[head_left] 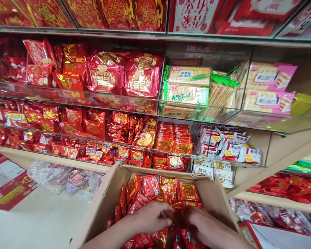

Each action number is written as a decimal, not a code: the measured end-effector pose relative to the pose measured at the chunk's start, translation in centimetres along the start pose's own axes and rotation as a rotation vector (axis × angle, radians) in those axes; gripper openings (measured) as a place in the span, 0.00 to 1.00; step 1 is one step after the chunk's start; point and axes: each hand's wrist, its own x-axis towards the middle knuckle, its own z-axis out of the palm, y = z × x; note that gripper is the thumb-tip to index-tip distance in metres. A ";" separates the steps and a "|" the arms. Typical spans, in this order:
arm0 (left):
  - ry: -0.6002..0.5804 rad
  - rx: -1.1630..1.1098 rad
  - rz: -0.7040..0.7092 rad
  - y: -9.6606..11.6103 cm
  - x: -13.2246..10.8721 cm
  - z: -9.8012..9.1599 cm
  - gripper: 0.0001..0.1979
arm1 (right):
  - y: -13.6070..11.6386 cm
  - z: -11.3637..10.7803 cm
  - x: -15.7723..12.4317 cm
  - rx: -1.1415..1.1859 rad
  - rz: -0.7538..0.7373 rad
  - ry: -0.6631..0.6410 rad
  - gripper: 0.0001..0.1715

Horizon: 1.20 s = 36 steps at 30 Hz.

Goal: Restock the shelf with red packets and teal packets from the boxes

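An open cardboard box (98,204) holds many small red and gold snack packets (150,186). Over the packets, near the middle of the box, is my left hand (154,216). Its fingers are loosely curled, the thumb stands apart from the fingertips, and no packet shows between them. My right hand (203,223) reaches down among the packets on the right side. Its fingers are blurred and partly hidden, so I cannot see whether they grip one. Dark red packets lie in shadow between both hands.
Behind the box rises a glass-fronted shelf (134,105) with red snack packs (142,74), green-edged cracker packs (188,93) and white packets (229,148). Plastic bags (52,176) lie under the shelf at left, near a red carton (11,188). A slanted wooden edge (274,162) runs at right.
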 end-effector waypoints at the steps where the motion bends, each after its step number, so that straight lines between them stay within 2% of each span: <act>1: 0.021 -0.080 0.012 0.3 0.1 -0.1 0.17 | -0.5 -0.7 0.2 -0.006 0.013 -0.072 0.08; 3: 0.030 -0.289 0.075 1.1 0.4 -0.6 0.23 | -1.5 -2.2 0.9 0.042 0.056 -0.155 0.05; 4: 0.035 -0.392 0.120 1.7 0.6 -0.9 0.26 | -2.0 -2.8 1.3 0.114 0.075 -0.125 0.04; 6: 0.097 -0.515 0.182 2.8 1.1 -1.5 0.28 | -2.8 -3.7 2.4 0.289 0.098 -0.001 0.06; 8: 0.278 -0.533 0.174 3.7 1.6 -2.0 0.24 | -3.3 -4.0 3.6 0.440 0.102 0.126 0.09; 10: 0.363 -0.536 0.157 4.2 2.0 -2.5 0.20 | -3.5 -3.9 4.6 0.515 0.115 0.199 0.10; 14: 0.420 -0.553 0.163 4.5 2.1 -3.0 0.20 | -3.4 -3.1 6.0 0.466 0.150 0.335 0.15; 19: 0.542 -0.935 -0.005 4.5 2.2 -3.1 0.17 | -3.3 -1.9 6.8 0.513 0.249 0.584 0.17; 22: 0.574 -1.033 -0.025 4.3 2.3 -2.9 0.17 | -3.4 -1.4 6.7 0.433 0.288 0.654 0.17; 24: 0.450 -1.148 -0.053 4.2 2.1 -3.0 0.20 | -3.3 -1.2 6.4 0.315 0.301 0.712 0.15; 26: 0.178 -1.290 -0.103 4.0 1.7 -3.2 0.24 | -3.0 -0.9 6.0 0.199 0.248 0.764 0.12; 27: 0.051 -1.341 -0.127 3.9 1.6 -3.4 0.26 | -2.8 -0.8 5.8 0.160 0.178 0.757 0.10; 28: -0.020 -1.374 -0.141 3.7 1.5 -3.6 0.26 | -2.7 -0.7 5.5 0.145 0.081 0.723 0.09; 29: -0.013 -1.389 -0.135 3.5 1.4 -3.8 0.23 | -2.6 -0.6 5.3 0.153 -0.033 0.666 0.08; 31: 0.155 -1.351 -0.073 3.2 1.3 -4.0 0.16 | -2.7 -0.4 5.0 0.232 -0.205 0.565 0.09; 32: 0.260 -1.294 -0.023 3.1 1.3 -4.1 0.15 | -2.8 -0.3 4.9 0.292 -0.221 0.555 0.11; 34: 0.406 -1.120 0.092 3.2 1.2 -4.0 0.19 | -3.1 -0.4 5.0 0.424 -0.125 0.612 0.12; 36: 0.450 -0.963 0.186 3.4 1.1 -3.7 0.24 | -3.3 -0.4 5.1 0.559 0.030 0.664 0.12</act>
